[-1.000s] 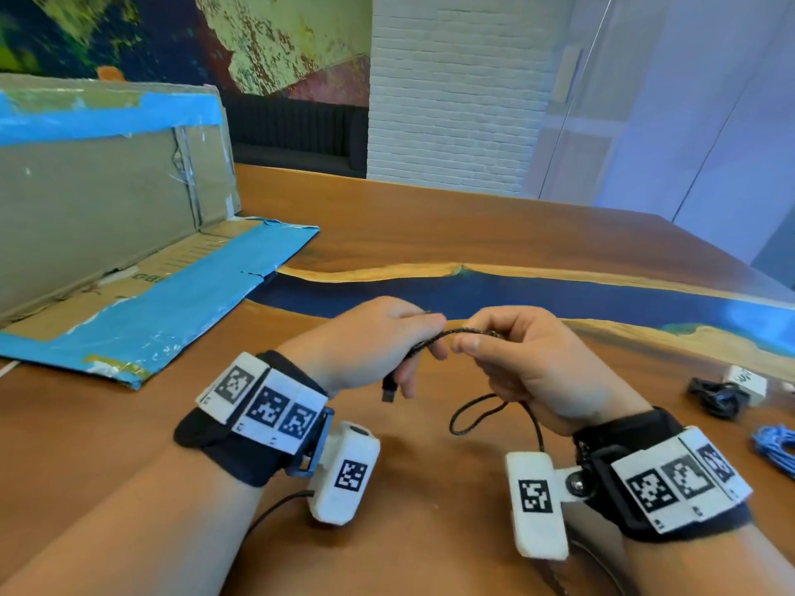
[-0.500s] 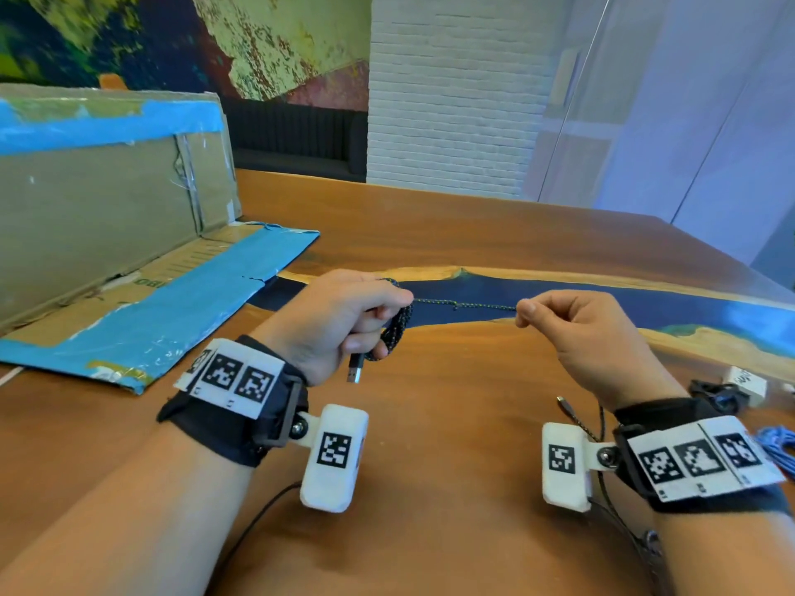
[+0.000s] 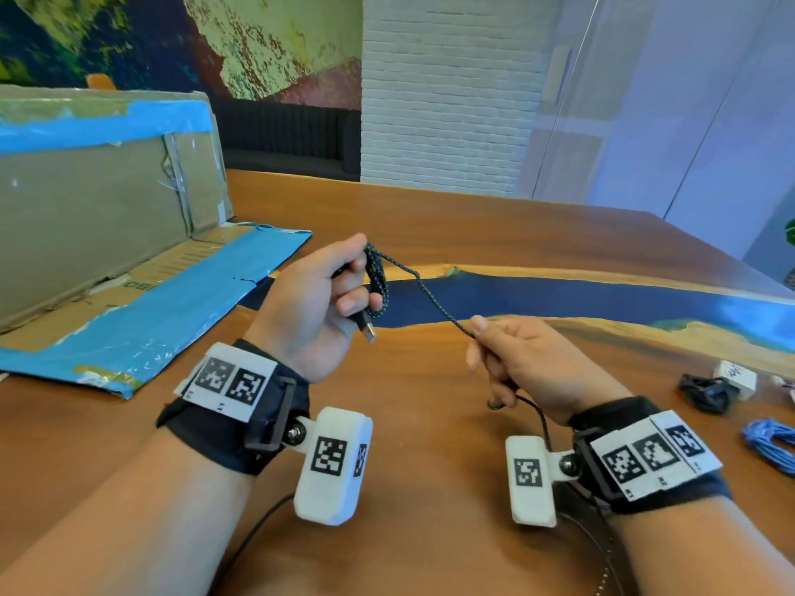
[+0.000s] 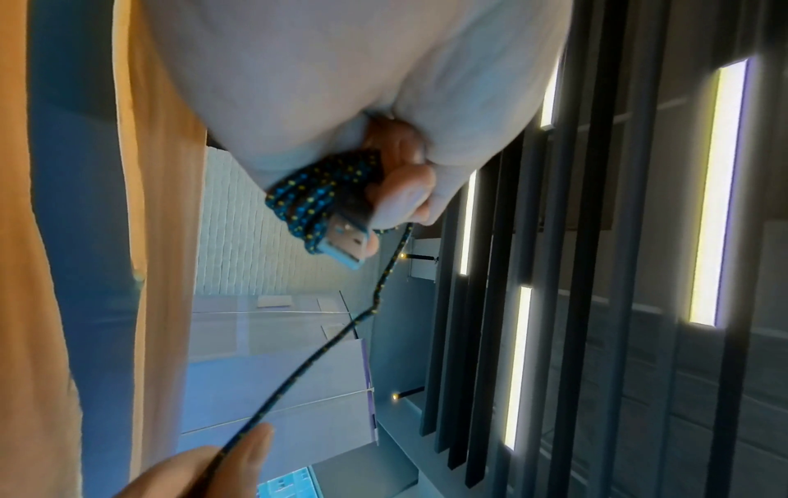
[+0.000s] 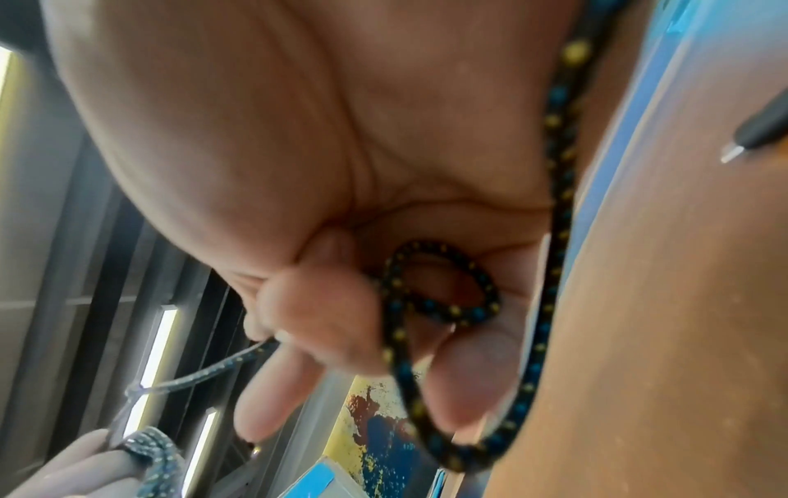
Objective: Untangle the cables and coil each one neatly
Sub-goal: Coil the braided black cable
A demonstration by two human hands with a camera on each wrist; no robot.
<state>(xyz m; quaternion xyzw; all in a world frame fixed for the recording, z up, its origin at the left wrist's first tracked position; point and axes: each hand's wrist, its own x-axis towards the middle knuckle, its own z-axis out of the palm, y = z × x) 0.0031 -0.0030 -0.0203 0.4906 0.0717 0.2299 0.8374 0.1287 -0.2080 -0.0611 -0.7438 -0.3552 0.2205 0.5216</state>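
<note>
So the left hand is up off the wooden surface with its fingers curled round a small bundle of loops of the braided USB cable, black with blue and yellow flecks. The USB-A plug pokes out below the fist, pointing down. From the top of that bundle the free run of cable slopes down and to the right, mostly straight with a small kink, into the right hand, where thumb and forefinger pinch it. That hand sits lower and a bit nearer the body. Below it the tail makes a small curl in the palm and hangs toward the surface. I'd guess the next wrap means carrying that span back left, over the bundle. A coiled black cable and a blue one sit at the far right.
</note>
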